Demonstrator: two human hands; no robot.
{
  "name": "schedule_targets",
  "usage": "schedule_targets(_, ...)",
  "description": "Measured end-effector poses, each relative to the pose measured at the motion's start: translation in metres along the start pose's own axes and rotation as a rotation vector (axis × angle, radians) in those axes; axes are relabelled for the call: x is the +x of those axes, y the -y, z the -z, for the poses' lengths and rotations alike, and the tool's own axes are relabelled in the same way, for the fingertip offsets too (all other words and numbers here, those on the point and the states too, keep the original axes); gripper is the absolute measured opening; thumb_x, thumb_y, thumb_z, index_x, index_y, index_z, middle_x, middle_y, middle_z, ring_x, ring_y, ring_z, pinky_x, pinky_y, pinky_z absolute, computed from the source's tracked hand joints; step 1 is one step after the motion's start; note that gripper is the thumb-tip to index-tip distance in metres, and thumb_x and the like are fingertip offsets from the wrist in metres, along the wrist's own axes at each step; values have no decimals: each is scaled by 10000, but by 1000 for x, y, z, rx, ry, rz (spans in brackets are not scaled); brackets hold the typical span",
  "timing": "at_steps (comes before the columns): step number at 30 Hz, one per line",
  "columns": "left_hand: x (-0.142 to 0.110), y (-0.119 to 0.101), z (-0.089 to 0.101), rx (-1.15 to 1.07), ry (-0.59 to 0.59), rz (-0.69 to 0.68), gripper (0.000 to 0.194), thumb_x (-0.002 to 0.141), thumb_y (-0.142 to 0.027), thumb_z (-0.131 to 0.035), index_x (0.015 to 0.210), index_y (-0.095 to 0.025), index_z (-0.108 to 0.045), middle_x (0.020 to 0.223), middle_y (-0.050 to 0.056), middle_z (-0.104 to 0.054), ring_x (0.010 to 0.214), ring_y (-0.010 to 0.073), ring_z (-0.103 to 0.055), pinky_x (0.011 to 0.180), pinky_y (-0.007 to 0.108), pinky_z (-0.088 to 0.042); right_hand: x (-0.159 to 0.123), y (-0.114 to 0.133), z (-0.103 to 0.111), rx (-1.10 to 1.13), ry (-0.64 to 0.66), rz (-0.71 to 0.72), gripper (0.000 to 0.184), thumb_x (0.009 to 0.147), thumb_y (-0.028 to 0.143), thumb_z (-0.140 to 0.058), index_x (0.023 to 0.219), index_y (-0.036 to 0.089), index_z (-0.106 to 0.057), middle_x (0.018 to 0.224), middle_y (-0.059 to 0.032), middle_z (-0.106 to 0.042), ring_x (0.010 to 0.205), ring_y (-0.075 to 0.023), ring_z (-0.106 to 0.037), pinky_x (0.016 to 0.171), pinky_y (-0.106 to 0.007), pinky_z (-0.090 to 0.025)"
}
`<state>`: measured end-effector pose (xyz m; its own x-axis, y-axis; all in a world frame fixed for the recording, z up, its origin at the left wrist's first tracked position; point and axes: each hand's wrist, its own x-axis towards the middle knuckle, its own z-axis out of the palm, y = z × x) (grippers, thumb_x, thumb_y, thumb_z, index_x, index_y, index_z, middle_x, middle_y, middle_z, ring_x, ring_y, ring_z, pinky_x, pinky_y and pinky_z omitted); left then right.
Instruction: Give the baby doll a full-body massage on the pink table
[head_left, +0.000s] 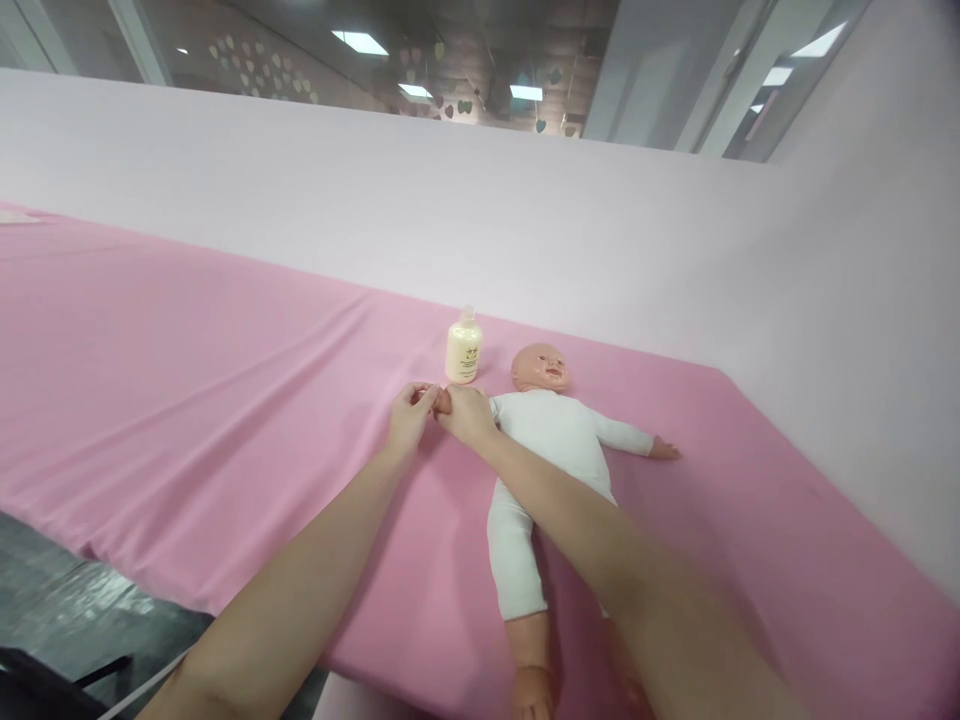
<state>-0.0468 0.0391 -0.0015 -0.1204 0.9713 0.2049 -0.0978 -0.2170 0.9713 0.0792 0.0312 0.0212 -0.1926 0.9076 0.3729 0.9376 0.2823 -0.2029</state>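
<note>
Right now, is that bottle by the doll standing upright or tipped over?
Upright: the bottle sits flat on the pink cloth, its neck pointing up.

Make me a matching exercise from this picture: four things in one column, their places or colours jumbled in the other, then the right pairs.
1. Bottle
2. Doll
3. Sheet
4. Right forearm

A. Pink, spread beneath the rest
B. Reaching across a white-clothed body
C. Standing upright, just beyond the two hands
D. Lying on its back, arms out to the sides

Pairs: 1-C, 2-D, 3-A, 4-B
</note>
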Motion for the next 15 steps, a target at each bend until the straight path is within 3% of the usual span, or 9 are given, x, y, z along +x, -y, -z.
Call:
schedule_targets(7, -1, -2, 2, 19, 19, -9, 286, 764, -421, -691, 913, -176, -692, 910, 71, -705, 848, 183, -630, 788, 312, -476, 1, 0, 4, 17, 26, -36, 166, 813, 321, -629, 908, 186, -638, 895, -69, -721, 875, -220, -658, 797, -313, -382)
schedule_targets(15, -4, -8, -1, -11, 15, -49, 275, 750, -392, -687, 906, -166, -694, 794, 60, -714, 812, 197, -652, 782, 337, -490, 2, -1, 4, 12, 46, -68, 178, 822, 322, -613, 930, 186, -652, 877, -78, -730, 860, -225, -670, 772, -305, -390)
